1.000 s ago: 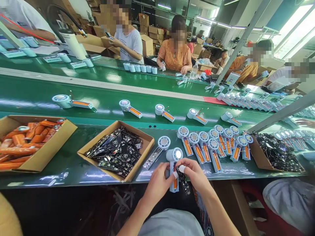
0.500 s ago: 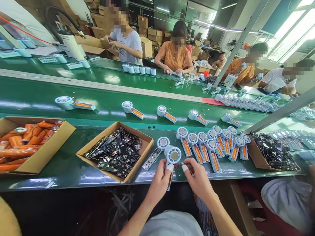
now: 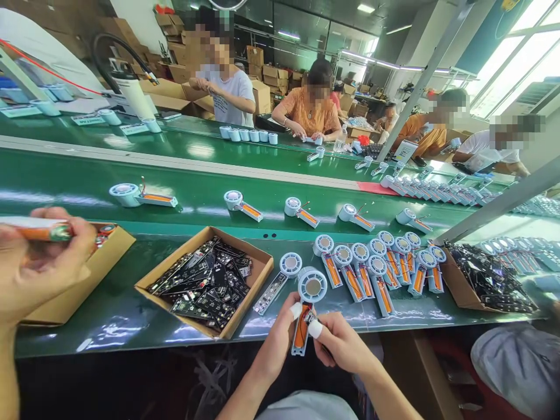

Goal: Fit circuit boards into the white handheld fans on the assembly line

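Low at the bench edge, my left hand point(image 3: 280, 335) grips a light blue handheld fan body point(image 3: 312, 286), its round head up and its handle pointing towards me. An orange battery point(image 3: 301, 332) lies in the open handle. My right hand point(image 3: 341, 341), thumb in a white finger cover, pinches a small dark part with thin wires point(image 3: 309, 318) against the top of the handle. The fingers partly hide that part, so its exact shape is unclear. Just beyond my left hand lies another fan body point(image 3: 290, 264) with a strip of board in its handle.
A shallow carton point(image 3: 258, 286) of black circuit boards stands at left. Farther left, another person's hand point(image 3: 48, 268) holds an orange battery over a carton point(image 3: 100, 262). Several battery-fitted fan bodies point(image 3: 359, 252) crowd the right. More sit on the green conveyor point(image 3: 196, 201); people work opposite.
The fan body has tilted so its handle interior faces me, and my right hand has come in against the handle. Another person's hand with a battery has appeared at left.
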### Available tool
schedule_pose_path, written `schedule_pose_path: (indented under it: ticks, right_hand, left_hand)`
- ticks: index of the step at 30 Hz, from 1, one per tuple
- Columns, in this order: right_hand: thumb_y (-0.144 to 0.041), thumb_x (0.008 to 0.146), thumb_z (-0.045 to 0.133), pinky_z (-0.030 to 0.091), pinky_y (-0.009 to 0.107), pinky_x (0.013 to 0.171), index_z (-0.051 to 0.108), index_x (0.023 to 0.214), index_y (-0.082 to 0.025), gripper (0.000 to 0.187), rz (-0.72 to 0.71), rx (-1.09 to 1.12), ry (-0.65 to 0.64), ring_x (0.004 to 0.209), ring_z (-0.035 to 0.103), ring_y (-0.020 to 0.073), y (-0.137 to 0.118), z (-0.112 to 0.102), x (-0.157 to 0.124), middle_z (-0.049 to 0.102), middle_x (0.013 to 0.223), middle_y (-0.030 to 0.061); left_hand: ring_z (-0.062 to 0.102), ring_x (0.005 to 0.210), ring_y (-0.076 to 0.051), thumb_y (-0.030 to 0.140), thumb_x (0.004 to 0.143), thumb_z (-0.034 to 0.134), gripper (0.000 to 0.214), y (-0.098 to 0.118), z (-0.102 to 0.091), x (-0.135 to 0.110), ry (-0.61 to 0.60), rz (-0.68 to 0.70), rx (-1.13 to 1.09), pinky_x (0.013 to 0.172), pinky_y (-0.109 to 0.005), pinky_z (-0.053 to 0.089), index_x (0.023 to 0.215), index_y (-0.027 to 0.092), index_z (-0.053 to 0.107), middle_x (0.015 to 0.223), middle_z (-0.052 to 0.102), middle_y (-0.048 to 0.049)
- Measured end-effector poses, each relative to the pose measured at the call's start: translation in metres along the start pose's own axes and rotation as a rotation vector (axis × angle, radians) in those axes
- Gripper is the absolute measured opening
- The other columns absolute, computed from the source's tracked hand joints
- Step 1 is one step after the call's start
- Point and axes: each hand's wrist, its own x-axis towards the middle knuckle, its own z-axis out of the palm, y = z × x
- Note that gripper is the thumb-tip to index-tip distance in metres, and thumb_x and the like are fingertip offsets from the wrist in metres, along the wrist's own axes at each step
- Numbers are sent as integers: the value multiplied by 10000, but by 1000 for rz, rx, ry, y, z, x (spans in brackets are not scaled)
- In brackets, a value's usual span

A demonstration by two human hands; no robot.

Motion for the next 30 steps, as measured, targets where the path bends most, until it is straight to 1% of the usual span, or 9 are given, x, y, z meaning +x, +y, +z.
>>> schedule_pose_path:
  ticks: [4,8,11,13,15,18,21,25,30]
  right_hand:
    - [-758,905,424,229,211,403,408,522,-220,660,-64,153,101,342,273,57,13,10,4,372,370,-67]
    - [-777,893,434,235,211,415,386,544,-222,657,-60,152,192,368,273,58,14,13,4,357,387,-75]
    - [-758,901,445,230,209,407,392,575,-221,630,-80,114,274,392,281,65,9,14,1,347,424,-80]
    - [-687,913,515,321,205,457,481,645,-200,557,-122,62,346,458,386,84,4,15,-4,436,504,-58]
    - [-584,936,565,445,224,604,599,803,-178,428,-183,-25,406,616,537,125,3,17,-11,593,670,-7]
    - [-473,985,529,510,279,812,637,1099,-187,326,-249,-146,463,861,648,183,9,19,-20,712,980,68]
    - [-416,1016,477,542,301,862,585,1271,-196,354,-298,-170,505,945,688,202,26,15,-24,723,1117,98]
    - [-361,1025,462,556,337,929,598,1318,-218,353,-358,-254,540,1064,696,229,46,5,-26,712,1221,100]
    - [-283,1031,442,553,356,971,562,1371,-227,365,-472,-477,562,1149,679,240,52,2,-30,698,1272,105]
  left_hand:
    - [624,896,-198,359,829,578,352,-8,-3,-3,-16,23,70,855,-315,505,1149,214,580,999,664,-35]
    - [626,989,-224,379,827,628,478,-10,2,-6,25,37,233,938,-346,483,1265,217,529,1081,672,-56]
    - [605,1037,-234,401,859,586,374,-9,8,-6,134,117,336,949,-337,462,1181,212,576,1078,666,-63]
    - [603,963,-220,381,873,540,261,-7,12,-5,212,148,390,898,-317,470,1062,215,611,984,666,-44]
    - [595,868,-206,354,872,510,189,-4,16,-3,269,155,414,819,-297,480,954,223,619,874,651,-23]
    - [596,850,-199,335,843,547,148,0,18,1,268,148,364,790,-283,481,910,227,623,818,640,-6]
    - [620,821,-187,352,805,614,215,0,15,4,144,34,129,775,-287,492,972,217,622,830,651,1]
    - [650,758,-180,399,763,672,364,-4,11,5,28,-95,-192,706,-293,509,1060,202,601,864,671,-12]
    - [617,698,-130,408,789,704,379,-1,17,4,94,-75,-106,670,-246,497,1082,180,630,858,667,-7]
